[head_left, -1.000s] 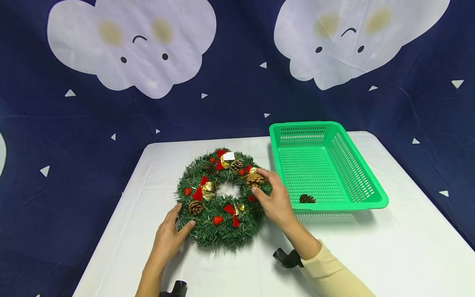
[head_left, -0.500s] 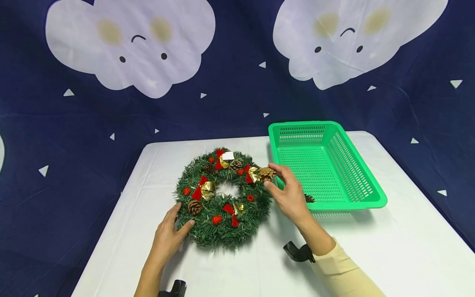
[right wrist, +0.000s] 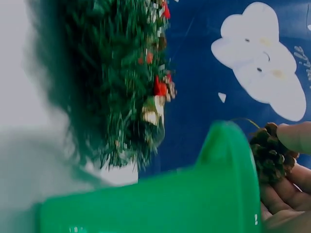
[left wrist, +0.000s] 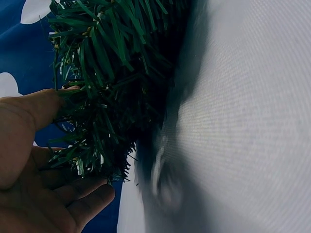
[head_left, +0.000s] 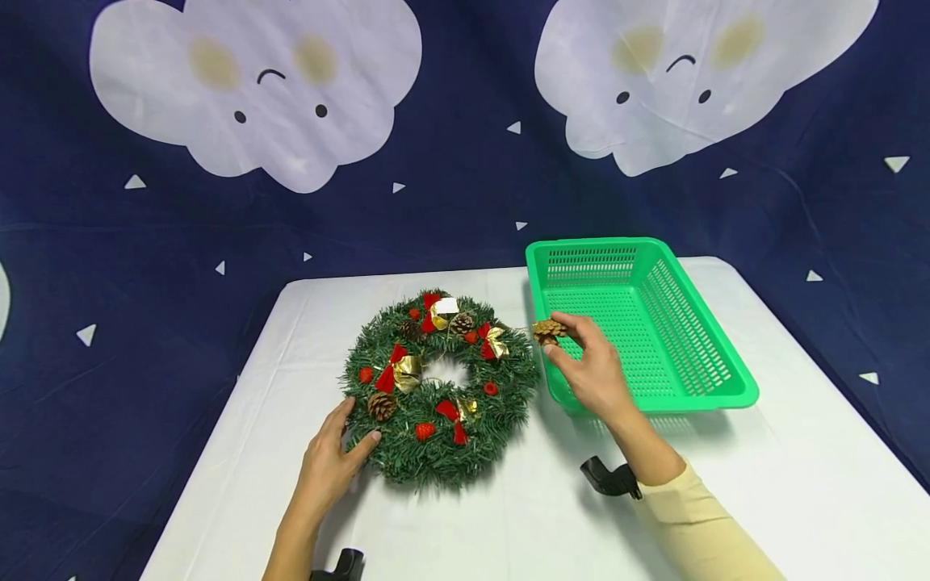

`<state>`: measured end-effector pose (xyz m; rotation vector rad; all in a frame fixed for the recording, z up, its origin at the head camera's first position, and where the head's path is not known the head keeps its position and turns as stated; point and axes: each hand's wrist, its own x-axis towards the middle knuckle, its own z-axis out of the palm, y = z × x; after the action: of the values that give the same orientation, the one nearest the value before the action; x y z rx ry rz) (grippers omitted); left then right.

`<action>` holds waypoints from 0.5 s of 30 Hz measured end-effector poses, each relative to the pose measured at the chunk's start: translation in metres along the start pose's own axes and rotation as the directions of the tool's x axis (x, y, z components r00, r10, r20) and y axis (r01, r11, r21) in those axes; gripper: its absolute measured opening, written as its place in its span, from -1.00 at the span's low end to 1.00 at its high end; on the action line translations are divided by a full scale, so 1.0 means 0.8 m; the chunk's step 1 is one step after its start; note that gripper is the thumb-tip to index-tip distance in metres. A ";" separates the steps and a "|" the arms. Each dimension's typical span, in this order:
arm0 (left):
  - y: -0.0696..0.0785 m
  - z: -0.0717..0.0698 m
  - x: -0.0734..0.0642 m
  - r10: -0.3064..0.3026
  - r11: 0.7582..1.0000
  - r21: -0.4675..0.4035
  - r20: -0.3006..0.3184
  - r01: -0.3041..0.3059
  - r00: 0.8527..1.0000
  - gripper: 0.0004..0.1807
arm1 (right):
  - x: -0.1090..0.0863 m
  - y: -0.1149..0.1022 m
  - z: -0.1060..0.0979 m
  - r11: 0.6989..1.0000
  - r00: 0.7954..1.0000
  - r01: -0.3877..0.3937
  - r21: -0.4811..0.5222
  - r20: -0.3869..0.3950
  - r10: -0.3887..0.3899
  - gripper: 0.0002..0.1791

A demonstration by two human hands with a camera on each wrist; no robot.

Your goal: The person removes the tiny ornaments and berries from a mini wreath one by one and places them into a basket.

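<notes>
A green wreath [head_left: 443,460] with red bows, gold ribbon, red berries and several pine cones lies flat. My left hand [head_left: 330,464] holds its near left edge, thumb on top and fingers around the outer side; in the left wrist view that hand [left wrist: 53,194] grips the green tips. My right hand [head_left: 596,371] pinches a brown pine cone [head_left: 549,330] between thumb and fingers, above the left rim of the green basket [head_left: 697,402]. A thin wire trails from this pine cone [right wrist: 272,153] in the right wrist view.
The wreath and the basket stand side by side on a white-clothed table [head_left: 494,532]. Behind hangs a dark blue curtain [head_left: 458,226] with clouds. Black wrist mounts [head_left: 610,478] sit below the hands.
My right hand has pulled the pine cone off the wreath's right side and carried it right, to the basket's rim. The pine cone lying in the basket is now hidden. My left hand stays put.
</notes>
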<state>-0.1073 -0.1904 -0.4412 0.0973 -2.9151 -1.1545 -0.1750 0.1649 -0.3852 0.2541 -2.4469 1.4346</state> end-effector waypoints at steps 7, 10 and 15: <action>0.001 -0.001 0.000 0.001 1.000 0.000 -0.004 -0.001 1.000 -0.15 | 0.004 0.013 -0.013 0.999 0.999 -0.019 -0.049 0.033 0.021 -0.49; 0.001 0.000 0.000 0.004 1.000 -0.001 -0.004 -0.004 1.000 -0.15 | 0.005 0.017 -0.017 0.997 0.999 -0.028 -0.072 0.037 0.030 -0.49; 0.000 0.001 0.000 0.003 1.000 0.000 -0.006 -0.003 1.000 -0.15 | 0.007 0.025 -0.024 0.993 0.996 -0.051 -0.106 0.064 0.058 -0.48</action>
<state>-0.1069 -0.1899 -0.4417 0.0970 -2.9088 -1.1517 -0.1826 0.1914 -0.3906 0.2175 -2.5929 1.3352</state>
